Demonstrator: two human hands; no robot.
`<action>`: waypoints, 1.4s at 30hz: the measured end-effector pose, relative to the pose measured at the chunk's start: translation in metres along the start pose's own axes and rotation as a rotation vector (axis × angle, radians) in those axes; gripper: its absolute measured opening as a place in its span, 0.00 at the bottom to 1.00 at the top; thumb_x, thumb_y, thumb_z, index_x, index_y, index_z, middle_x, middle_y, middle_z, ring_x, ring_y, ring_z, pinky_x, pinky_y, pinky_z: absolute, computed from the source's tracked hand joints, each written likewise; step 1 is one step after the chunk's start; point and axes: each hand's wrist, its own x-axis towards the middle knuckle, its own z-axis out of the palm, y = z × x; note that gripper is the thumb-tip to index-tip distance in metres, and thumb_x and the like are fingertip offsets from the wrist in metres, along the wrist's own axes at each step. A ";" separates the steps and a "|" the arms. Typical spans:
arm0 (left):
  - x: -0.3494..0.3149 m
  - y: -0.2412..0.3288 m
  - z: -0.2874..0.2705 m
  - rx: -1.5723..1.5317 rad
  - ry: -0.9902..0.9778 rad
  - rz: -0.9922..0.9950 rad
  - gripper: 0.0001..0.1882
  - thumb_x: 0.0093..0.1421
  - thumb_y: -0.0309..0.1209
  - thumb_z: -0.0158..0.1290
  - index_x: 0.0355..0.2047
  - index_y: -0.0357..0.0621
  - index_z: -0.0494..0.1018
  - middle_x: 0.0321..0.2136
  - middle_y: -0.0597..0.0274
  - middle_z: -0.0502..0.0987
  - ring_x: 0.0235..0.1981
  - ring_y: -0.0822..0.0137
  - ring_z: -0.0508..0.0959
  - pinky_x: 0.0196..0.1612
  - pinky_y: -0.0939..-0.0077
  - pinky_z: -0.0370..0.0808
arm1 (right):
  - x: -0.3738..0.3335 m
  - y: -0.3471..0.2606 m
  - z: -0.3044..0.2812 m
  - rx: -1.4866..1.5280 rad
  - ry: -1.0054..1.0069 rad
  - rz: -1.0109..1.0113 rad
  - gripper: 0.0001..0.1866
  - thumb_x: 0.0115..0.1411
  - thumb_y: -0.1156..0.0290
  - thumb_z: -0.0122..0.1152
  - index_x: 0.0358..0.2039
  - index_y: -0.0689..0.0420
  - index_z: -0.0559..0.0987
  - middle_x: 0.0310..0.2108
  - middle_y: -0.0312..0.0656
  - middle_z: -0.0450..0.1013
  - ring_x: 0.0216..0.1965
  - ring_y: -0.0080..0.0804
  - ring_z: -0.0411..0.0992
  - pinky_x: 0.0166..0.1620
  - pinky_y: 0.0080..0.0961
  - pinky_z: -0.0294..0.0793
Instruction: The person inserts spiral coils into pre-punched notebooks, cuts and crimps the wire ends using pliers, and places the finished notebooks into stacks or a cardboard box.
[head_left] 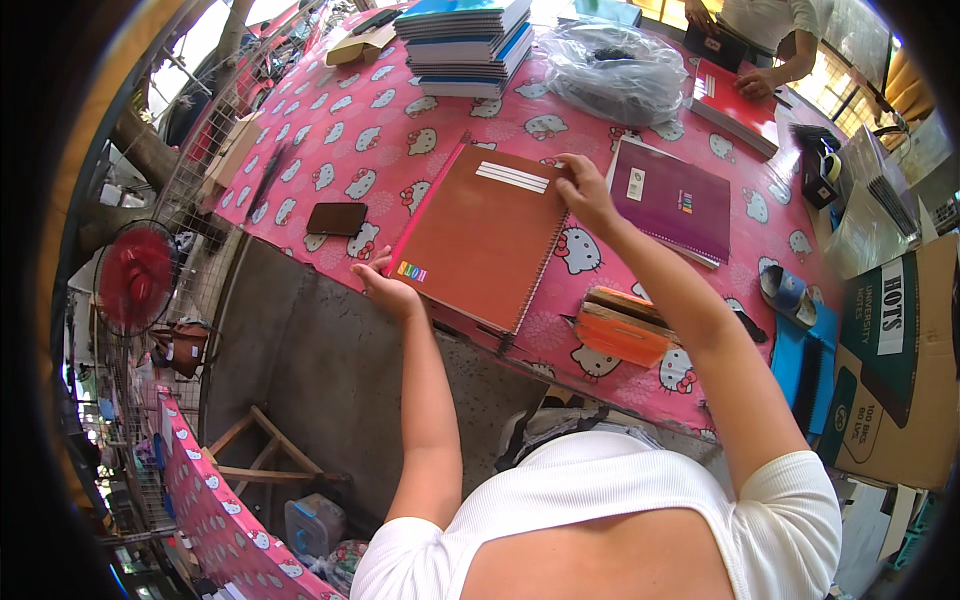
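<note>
A brown spiral notebook [480, 235] with a pink strip down its left side and a white label lies before me, its coil along the right edge. My left hand [388, 288] holds it at the lower left edge, palm partly turned up. At its upper right corner, my right hand [588, 195] grips it with bent fingers. Just right of that hand is a purple spiral notebook [675, 205], lying flat. Below my right forearm sits an orange block-shaped object [620, 328] with a worn, brownish top. A dark phone [337, 219] rests left of the brown notebook.
The pink patterned tablecloth [545, 305] covers the table. At the back stand a notebook stack [465, 50] and a clear plastic bundle [615, 75]. Another person's hand [757, 82] touches red notebooks [735, 108]. Right are a blue slipper [788, 296] and a cardboard box [900, 360].
</note>
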 end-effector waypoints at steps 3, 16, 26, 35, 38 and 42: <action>0.004 0.005 -0.005 0.080 0.051 -0.067 0.33 0.68 0.53 0.31 0.16 0.39 0.64 0.30 0.47 0.77 0.39 0.58 0.76 0.51 0.59 0.67 | 0.003 -0.008 0.015 -0.037 0.022 0.022 0.14 0.56 0.68 0.51 0.41 0.62 0.71 0.38 0.51 0.66 0.44 0.47 0.62 0.50 0.39 0.62; -0.120 0.175 0.070 -0.311 -0.915 0.105 0.15 0.60 0.32 0.50 0.45 0.38 0.67 0.48 0.52 0.70 0.52 0.61 0.69 0.56 0.67 0.64 | -0.019 0.032 -0.059 -0.761 -0.620 -0.071 0.16 0.49 0.69 0.61 0.41 0.49 0.79 0.43 0.46 0.69 0.45 0.46 0.70 0.47 0.39 0.73; -0.232 0.111 0.059 0.303 -1.296 0.422 0.08 0.52 0.28 0.54 0.34 0.51 0.77 0.39 0.70 0.78 0.48 0.65 0.72 0.57 0.51 0.50 | -0.048 0.050 -0.066 -0.869 -0.544 -0.287 0.09 0.49 0.71 0.54 0.31 0.59 0.77 0.31 0.45 0.72 0.31 0.41 0.74 0.33 0.33 0.76; -0.238 0.107 0.070 0.276 -1.308 0.371 0.08 0.52 0.26 0.54 0.31 0.52 0.78 0.36 0.72 0.79 0.43 0.67 0.73 0.54 0.55 0.54 | -0.030 0.046 -0.095 -0.499 -0.551 -0.214 0.09 0.50 0.72 0.55 0.32 0.61 0.77 0.29 0.48 0.73 0.33 0.48 0.74 0.38 0.38 0.74; -0.242 0.108 0.072 0.286 -1.308 0.377 0.07 0.52 0.26 0.54 0.31 0.52 0.78 0.36 0.72 0.79 0.43 0.67 0.73 0.54 0.56 0.54 | -0.019 0.046 -0.101 -0.385 -0.649 -0.168 0.09 0.50 0.71 0.57 0.32 0.61 0.78 0.29 0.49 0.74 0.35 0.48 0.74 0.39 0.40 0.73; -0.242 0.109 0.074 0.276 -1.311 0.377 0.07 0.51 0.26 0.55 0.31 0.53 0.78 0.35 0.72 0.79 0.42 0.67 0.73 0.54 0.57 0.54 | -0.013 0.053 -0.103 -0.327 -0.713 -0.149 0.12 0.51 0.73 0.57 0.36 0.61 0.78 0.32 0.50 0.75 0.36 0.49 0.75 0.40 0.42 0.73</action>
